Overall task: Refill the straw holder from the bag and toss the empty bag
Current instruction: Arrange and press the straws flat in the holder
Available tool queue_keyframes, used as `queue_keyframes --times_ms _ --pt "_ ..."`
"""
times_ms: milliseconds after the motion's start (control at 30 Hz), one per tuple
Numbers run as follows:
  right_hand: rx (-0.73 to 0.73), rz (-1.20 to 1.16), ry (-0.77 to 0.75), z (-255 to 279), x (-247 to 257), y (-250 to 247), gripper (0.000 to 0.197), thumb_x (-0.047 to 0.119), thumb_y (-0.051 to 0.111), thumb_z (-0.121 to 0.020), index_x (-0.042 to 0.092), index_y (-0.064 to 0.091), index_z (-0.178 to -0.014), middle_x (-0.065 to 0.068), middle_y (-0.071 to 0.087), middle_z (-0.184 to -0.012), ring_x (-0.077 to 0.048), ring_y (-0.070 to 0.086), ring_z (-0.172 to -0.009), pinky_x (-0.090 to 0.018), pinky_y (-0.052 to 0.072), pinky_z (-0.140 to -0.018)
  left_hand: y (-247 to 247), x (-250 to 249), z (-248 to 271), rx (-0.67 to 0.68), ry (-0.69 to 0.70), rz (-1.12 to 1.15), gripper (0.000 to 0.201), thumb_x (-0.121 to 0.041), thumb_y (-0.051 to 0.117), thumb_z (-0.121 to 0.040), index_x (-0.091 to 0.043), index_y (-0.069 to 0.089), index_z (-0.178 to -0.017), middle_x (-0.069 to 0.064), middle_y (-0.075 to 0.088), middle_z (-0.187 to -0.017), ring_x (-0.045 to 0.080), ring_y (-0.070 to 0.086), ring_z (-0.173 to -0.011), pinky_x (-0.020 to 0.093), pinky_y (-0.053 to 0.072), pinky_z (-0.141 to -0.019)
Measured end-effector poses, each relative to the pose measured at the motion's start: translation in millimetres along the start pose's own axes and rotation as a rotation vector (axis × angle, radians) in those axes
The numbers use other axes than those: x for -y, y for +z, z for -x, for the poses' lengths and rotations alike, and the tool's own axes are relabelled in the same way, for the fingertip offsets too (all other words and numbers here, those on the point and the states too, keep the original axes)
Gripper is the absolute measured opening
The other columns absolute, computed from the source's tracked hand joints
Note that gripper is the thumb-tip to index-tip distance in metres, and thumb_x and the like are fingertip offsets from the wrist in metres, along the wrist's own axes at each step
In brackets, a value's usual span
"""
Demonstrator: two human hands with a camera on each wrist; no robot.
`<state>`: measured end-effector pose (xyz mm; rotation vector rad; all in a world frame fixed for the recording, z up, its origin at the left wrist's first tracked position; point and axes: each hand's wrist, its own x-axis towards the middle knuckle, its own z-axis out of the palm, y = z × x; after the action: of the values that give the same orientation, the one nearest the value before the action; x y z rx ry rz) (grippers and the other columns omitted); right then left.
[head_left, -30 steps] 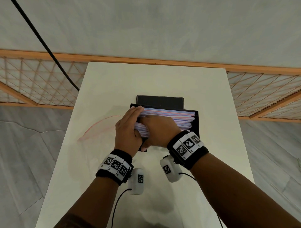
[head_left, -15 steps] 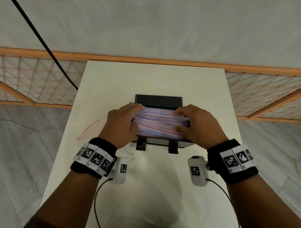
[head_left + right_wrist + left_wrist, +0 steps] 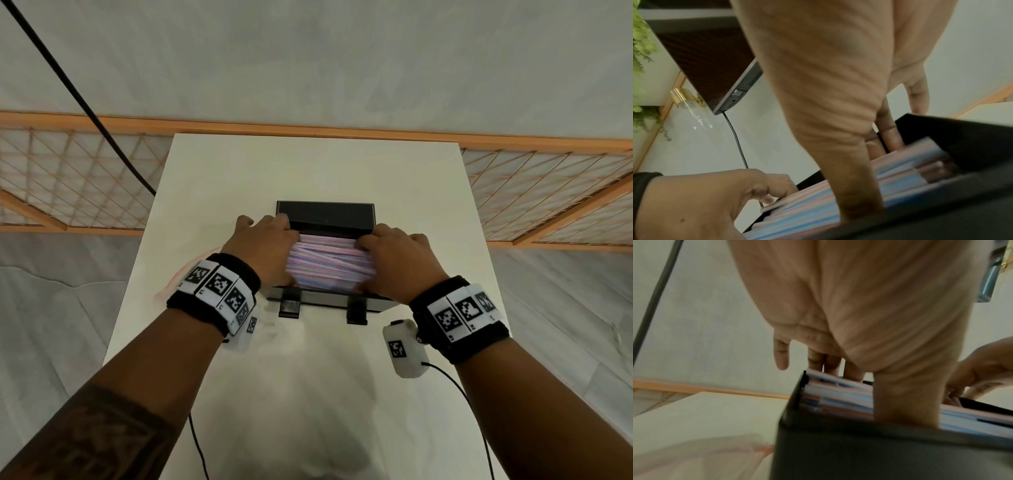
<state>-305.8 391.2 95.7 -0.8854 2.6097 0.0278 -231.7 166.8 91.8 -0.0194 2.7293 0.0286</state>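
A black straw holder (image 3: 325,302) stands mid-table, its lid (image 3: 325,214) tipped back. A stack of pink, blue and white straws (image 3: 329,260) lies across it, level with the rim. My left hand (image 3: 263,246) grips the stack's left end. In the left wrist view the thumb (image 3: 904,394) goes down in front of the straws (image 3: 838,395) and the fingers behind. My right hand (image 3: 397,260) grips the right end the same way, thumb (image 3: 855,186) before the straws (image 3: 906,173). A clear bag (image 3: 191,274) with a pinkish edge lies flat left of the holder.
The white table (image 3: 308,164) is narrow, with edges close on both sides and grey floor beyond. A wooden lattice rail (image 3: 68,171) runs behind it. A black cable (image 3: 85,102) hangs at the upper left. Wrist-camera wires trail near the table's front.
My right hand has gone from the stack's left end to its right end. Both hands now hold the straws by the ends, lower in the holder.
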Motion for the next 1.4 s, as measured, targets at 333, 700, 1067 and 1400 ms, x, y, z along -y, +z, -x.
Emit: queue_keyframes --times_ms 333,700,1067,1400 --pt "0.082 -0.062 0.0 -13.8 6.5 9.9 0.08 0.046 0.076 -0.08 0.034 0.039 -0.149 0.005 0.055 -0.136 -0.022 0.059 -0.125 -0.061 0.029 -0.116 4.9 0.4 -6.1 0.063 -0.029 0.082 0.073 -0.056 0.071 -0.075 -0.035 0.042 -0.139 -0.006 0.053 -0.131 0.019 0.061 -0.116 0.061 0.026 -0.114" --pt "0.101 -0.048 0.039 -18.0 9.8 15.6 0.056 0.038 0.074 -0.08 0.029 0.054 -0.132 0.003 0.058 -0.124 -0.025 0.062 -0.117 -0.059 0.034 -0.109 8.4 -2.5 -9.0 0.099 -0.021 0.194 0.054 -0.04 0.075 -0.078 -0.024 0.053 -0.124 0.003 0.053 -0.121 0.027 0.061 -0.107 0.052 0.053 -0.089" --pt "-0.002 0.023 0.046 -16.1 13.2 16.8 0.057 0.045 0.074 -0.08 0.029 0.05 -0.129 0.004 0.069 -0.111 -0.025 0.068 -0.104 -0.053 0.037 -0.107 12.8 -1.7 -6.0 -0.054 -0.016 0.101 0.046 -0.048 0.07 -0.075 -0.029 0.053 -0.112 -0.004 0.064 -0.101 0.024 0.065 -0.087 0.033 0.048 -0.069" --pt "-0.167 0.014 0.078 -9.8 12.7 -0.3 0.044 0.028 0.064 -0.082 0.036 0.06 -0.125 0.006 0.075 -0.098 -0.023 0.072 -0.096 -0.049 0.026 -0.121 -11.1 -2.9 6.1 -0.22 -0.063 0.089 0.023 -0.039 0.064 -0.084 -0.033 0.06 -0.105 -0.005 0.067 -0.091 0.02 0.064 -0.08 0.029 0.042 -0.063"
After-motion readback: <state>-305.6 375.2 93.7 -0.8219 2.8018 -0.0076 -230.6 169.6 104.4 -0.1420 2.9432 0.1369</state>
